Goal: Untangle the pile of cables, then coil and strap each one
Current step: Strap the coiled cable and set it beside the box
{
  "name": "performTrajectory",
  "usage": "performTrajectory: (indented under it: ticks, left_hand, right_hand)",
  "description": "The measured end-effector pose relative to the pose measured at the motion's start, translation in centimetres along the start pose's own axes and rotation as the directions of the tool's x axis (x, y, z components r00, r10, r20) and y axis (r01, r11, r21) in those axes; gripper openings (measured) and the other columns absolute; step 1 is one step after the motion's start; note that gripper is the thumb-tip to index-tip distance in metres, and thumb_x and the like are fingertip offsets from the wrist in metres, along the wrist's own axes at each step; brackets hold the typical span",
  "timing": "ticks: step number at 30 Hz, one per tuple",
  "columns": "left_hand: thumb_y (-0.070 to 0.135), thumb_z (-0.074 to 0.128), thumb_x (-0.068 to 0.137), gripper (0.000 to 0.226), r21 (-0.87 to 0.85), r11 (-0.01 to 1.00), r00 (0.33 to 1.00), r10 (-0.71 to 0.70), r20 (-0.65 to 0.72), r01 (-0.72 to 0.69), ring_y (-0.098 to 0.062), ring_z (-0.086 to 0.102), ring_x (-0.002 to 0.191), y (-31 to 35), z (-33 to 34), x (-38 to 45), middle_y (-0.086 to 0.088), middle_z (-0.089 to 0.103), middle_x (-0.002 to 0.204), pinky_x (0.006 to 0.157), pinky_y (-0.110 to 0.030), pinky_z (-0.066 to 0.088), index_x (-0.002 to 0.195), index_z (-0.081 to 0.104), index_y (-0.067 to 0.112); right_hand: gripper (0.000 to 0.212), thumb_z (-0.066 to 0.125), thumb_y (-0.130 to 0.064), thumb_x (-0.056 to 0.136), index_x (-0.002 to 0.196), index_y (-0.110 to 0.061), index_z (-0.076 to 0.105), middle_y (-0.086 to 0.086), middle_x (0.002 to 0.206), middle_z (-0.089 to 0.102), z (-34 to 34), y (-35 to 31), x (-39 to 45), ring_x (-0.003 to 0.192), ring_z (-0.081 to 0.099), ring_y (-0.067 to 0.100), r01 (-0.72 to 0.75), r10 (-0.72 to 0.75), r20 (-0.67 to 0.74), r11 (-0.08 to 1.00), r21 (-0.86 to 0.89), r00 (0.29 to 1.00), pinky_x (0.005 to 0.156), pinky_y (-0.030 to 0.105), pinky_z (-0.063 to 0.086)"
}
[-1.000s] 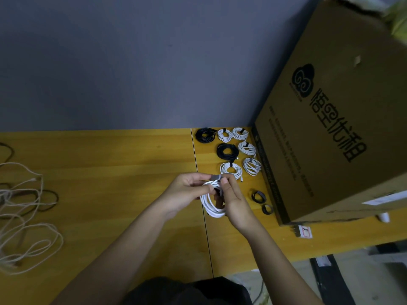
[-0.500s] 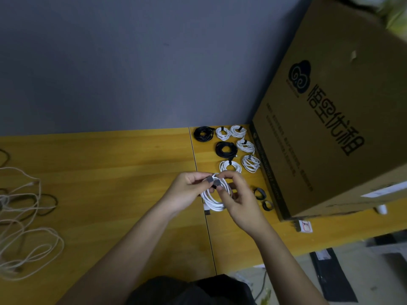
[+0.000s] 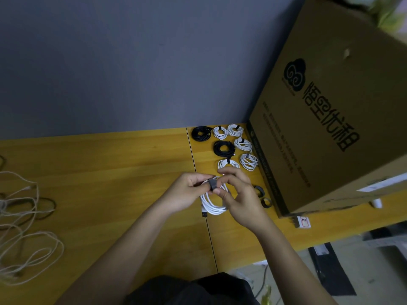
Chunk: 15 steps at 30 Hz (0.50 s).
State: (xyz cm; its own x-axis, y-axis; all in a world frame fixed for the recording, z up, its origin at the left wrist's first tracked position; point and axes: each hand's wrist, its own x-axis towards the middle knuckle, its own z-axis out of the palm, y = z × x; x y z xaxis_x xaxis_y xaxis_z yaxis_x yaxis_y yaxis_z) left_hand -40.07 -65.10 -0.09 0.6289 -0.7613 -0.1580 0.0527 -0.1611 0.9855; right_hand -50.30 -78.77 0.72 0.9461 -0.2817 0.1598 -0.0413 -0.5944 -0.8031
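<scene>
Between the two hands, just above the desk (image 3: 110, 172), hangs a white cable coil (image 3: 212, 202), its dark plug (image 3: 204, 214) dangling at the near side. The left hand (image 3: 187, 194) pinches the top of the coil, and the right hand (image 3: 240, 197) curls its thumb and fingers round a dark strap (image 3: 212, 184) wrapped over the strands there. So each grip is narrow and holding: the left on the coil, the right on the strap.

The strap looks wrapped but perhaps not yet pressed closed. If the left grip loosens before the strap fastens, the loops would likely spring apart and the coil would need winding again. A strap that catches only some strands would leave the rest to slip out. The hanging plug could also snag when the coil is set down.

Beyond the grips, finished coils (image 3: 229, 165) lie beside a cardboard box (image 3: 330, 128): five white and two black, seven in all, each white one showing a dark strap. Just right of the right hand lie two spare straps (image 3: 259, 191). Far to the left of the grips sits the loose pile of cables (image 3: 24, 227), mostly pale with at least one dark cable among them; how many remain cannot be told.
</scene>
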Motion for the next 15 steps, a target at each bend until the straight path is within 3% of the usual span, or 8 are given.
performTrajectory:
  ticks: [3, 8, 12, 15]
  left_hand:
    - [0.005, 0.052, 0.096, 0.024, -0.020, 1.000, 0.999, 0.008, 0.045, -0.007, 0.000, 0.063, 0.097, 0.34, -0.11, -0.09, -0.004, 0.071, 0.109, 0.087, -0.012, 0.045, 0.113, 0.067, 0.014]
    - [0.010, 0.051, 0.097, 0.024, -0.034, 0.999, 0.999, 0.012, 0.037, -0.011, 0.000, 0.063, 0.080, 0.68, 0.17, -0.09, -0.008, 0.071, 0.096, 0.080, -0.014, 0.045, 0.112, 0.065, 0.023]
    - [0.007, 0.053, 0.096, 0.025, -0.096, 0.995, 1.000, 0.005, 0.023, -0.003, -0.001, 0.064, 0.074, 0.81, 0.51, -0.14, 0.005, 0.071, 0.083, 0.074, -0.012, 0.047, 0.104, 0.070, 0.023]
    - [0.007, 0.053, 0.096, 0.025, -0.103, 0.994, 1.000, -0.020, 0.022, 0.022, 0.001, 0.062, 0.070, 0.80, 0.81, 0.10, 0.011, 0.070, 0.071, 0.069, -0.010, 0.046, 0.101, 0.071, 0.024]
  right_hand:
    - [0.004, 0.065, -0.015, 0.088, 0.086, -0.018, 0.064, -0.012, 0.117, 0.054, 0.52, -0.21, -0.50, 0.117, 0.046, 0.008, 0.061, -0.059, -0.111, 0.998, 0.020, 0.992, 0.097, 0.015, 0.031]
    - [0.009, 0.066, -0.008, 0.086, 0.084, -0.017, 0.065, -0.001, 0.113, 0.060, 0.61, -0.47, -0.77, 0.116, 0.053, 0.017, -0.001, 0.059, -0.192, 0.957, 0.289, 0.980, 0.098, 0.032, 0.042]
    - [0.019, 0.069, -0.009, 0.084, 0.081, -0.028, 0.065, -0.004, 0.112, 0.059, 0.23, -0.68, -0.84, 0.115, 0.052, 0.017, -0.009, 0.053, -0.164, 0.965, 0.260, 0.985, 0.098, 0.026, 0.041]
    - [0.018, 0.069, -0.005, 0.083, 0.080, -0.023, 0.066, -0.001, 0.108, 0.059, 0.04, -0.45, -0.97, 0.108, 0.056, 0.009, -0.028, 0.083, -0.173, 0.953, 0.302, 0.981, 0.092, 0.018, 0.042]
